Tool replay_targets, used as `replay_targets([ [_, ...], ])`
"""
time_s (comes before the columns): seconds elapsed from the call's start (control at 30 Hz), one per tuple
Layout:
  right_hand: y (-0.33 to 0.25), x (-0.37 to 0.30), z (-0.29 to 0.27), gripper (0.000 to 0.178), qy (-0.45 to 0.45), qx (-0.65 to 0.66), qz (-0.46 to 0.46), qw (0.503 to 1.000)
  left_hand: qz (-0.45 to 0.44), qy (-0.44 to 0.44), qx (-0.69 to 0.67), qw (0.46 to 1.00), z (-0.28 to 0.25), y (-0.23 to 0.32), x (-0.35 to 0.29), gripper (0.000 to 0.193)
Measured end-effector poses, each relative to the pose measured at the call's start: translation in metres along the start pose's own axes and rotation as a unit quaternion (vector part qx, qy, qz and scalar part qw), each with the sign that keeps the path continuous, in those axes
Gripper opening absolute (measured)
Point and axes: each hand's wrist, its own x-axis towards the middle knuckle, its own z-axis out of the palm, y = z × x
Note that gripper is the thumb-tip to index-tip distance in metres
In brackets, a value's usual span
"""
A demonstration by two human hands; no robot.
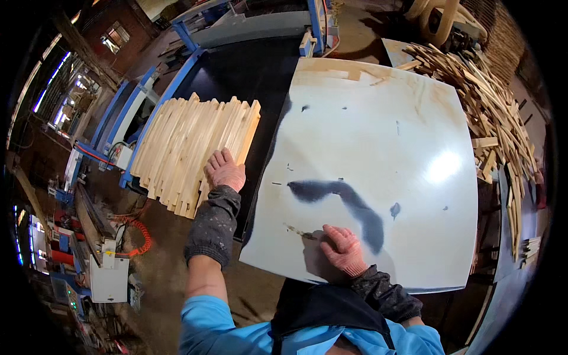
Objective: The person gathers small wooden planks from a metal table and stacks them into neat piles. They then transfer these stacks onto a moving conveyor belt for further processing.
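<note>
My left hand (226,170), in a pinkish work glove, rests on the lower right part of a row of pale wooden strips (183,148). Its fingers are stretched over the strips and do not wrap round them. The strips lie side by side on a black belt-like surface (260,77), their ends uneven. My right hand (343,251), gloved alike, is at the near edge of a white tabletop (367,148), over its own shadow. Its fingers are loosely bent with the thumb apart, and nothing shows in them. Whether it touches the tabletop I cannot tell.
Blue frame rails (168,89) border the black surface. A big heap of loose wooden sticks (491,100) lies beyond the tabletop on the right. At the left are a light grey box (109,279) and a coiled orange hose (142,239). Dark smudges mark the tabletop.
</note>
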Motion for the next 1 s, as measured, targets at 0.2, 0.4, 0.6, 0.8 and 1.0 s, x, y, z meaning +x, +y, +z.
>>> replay_targets([
  [0.2,-0.004,-0.001,0.005,0.047,-0.011,-0.017,0.000,1.000,-0.034,-0.088,-0.077,0.993,-0.048,-0.002,-0.010,0.103],
  [0.4,-0.003,-0.045,-0.004,0.054,0.014,0.028,0.028,0.999,0.123,0.032,-0.294,0.947,-0.105,0.019,-0.102,0.091],
  [0.6,-0.043,-0.101,0.006,0.060,-0.072,0.188,0.149,0.968,0.214,-0.190,-0.708,0.646,-0.065,0.014,-0.240,0.054],
  [0.8,-0.064,-0.224,0.023,0.060,-0.034,0.221,0.149,0.963,0.286,-0.278,-0.739,0.543,-0.050,0.036,-0.359,0.040],
  [1.0,-0.071,-0.356,0.016,0.060,0.047,0.176,0.336,0.924,0.259,-0.421,-0.718,0.490,-0.045,0.066,-0.458,0.030],
])
